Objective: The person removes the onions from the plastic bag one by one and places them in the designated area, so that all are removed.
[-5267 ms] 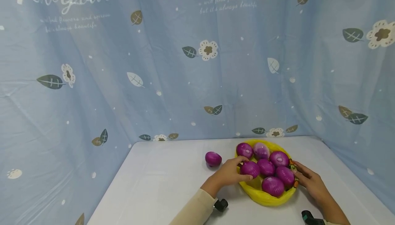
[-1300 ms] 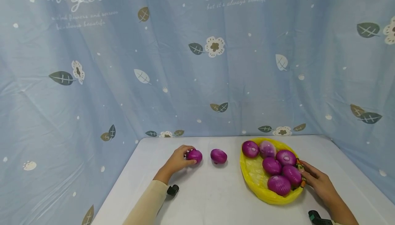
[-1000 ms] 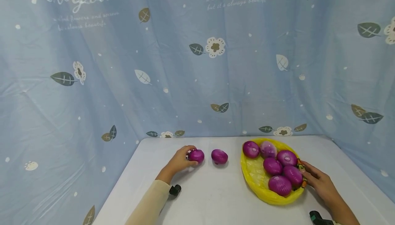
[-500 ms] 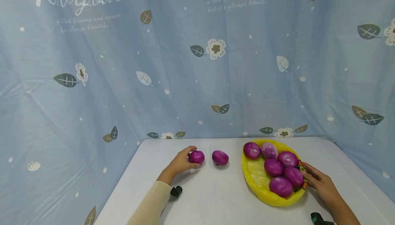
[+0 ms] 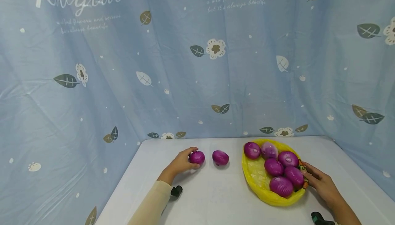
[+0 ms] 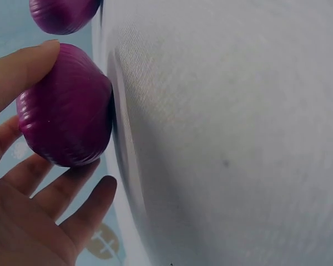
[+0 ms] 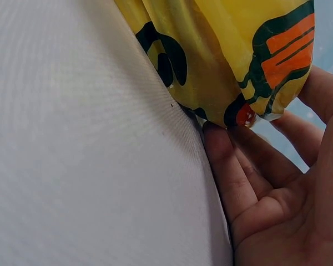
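so the left hand (image 5: 180, 163) is sitting out on the white table (image 5: 216, 197), fingers curled loosely around a purple onion (image 5: 196, 157) that is resting on the tabletop. in the left wrist view you can see the thumb (image 6: 19, 69) lying over the top of that onion (image 6: 64, 105) while the other fingers (image 6: 72, 191) are cupping it from underneath, so it's a light wrap and not a tight squeeze. a second onion (image 5: 220, 157) is lying just beside it to the right, apart from it and not touching the hand. over on the right side a yellow plastic bag (image 5: 257, 178) is lying open on the table with six more onions in it, two along the far edge and the rest bunched toward the right, the nearest one (image 5: 281, 186) sitting close to the front lip. the right hand (image 5: 319, 184) is resting at the right edge of the bag, fingers (image 5: 308, 170) fairly straight and relaxed, touching the printed orange and green part of the plastic. the right wrist view is showing the fingertips (image 7: 225, 152) tucked right up against the bag (image 7: 222, 61) where it meets the table, but i can't tell if anything is actually pinched there. a blue flowery curtain (image 5: 185, 63) is hanging all round behind the table.
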`<state>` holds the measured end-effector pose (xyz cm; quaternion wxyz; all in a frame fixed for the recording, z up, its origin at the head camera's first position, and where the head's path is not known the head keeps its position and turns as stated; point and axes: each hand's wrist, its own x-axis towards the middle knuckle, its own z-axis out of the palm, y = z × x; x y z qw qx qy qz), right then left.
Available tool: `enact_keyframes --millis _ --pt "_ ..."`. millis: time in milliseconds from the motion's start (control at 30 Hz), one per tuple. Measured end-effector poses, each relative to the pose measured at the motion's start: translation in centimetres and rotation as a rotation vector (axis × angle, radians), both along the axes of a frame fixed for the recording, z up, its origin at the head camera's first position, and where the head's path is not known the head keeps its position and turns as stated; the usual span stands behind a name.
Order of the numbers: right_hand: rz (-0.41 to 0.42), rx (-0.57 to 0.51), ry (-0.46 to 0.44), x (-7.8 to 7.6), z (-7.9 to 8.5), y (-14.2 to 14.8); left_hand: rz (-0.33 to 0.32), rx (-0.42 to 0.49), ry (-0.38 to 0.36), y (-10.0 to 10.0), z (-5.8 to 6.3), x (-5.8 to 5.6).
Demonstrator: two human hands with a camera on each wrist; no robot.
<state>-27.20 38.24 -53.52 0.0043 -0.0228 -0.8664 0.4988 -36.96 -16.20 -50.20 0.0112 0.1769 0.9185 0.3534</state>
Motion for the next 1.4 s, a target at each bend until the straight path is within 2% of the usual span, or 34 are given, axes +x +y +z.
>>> enact_keyframes --millis 333,600,867,1167,1400 --pt "0.000 0.001 -0.008 -0.3 -0.2 0.2 0.013 0.019 -0.024 0.0 0.7 0.3" --pt "-0.002 -0.009 -0.001 -0.4 -0.5 0.2 -0.032 0.006 0.046 0.0 1.4 0.1" --pt "0.009 0.008 0.015 -0.2 -0.3 0.2 -0.018 0.001 0.060 0.3 2.0 -0.4" --pt "0.014 -0.006 0.003 -0.2 0.1 0.2 -0.047 0.091 0.113 1.4 3.6 -0.3" --pt "0.014 -0.013 0.003 0.0 0.0 0.0 -0.076 0.110 0.123 3.0 4.2 0.0"
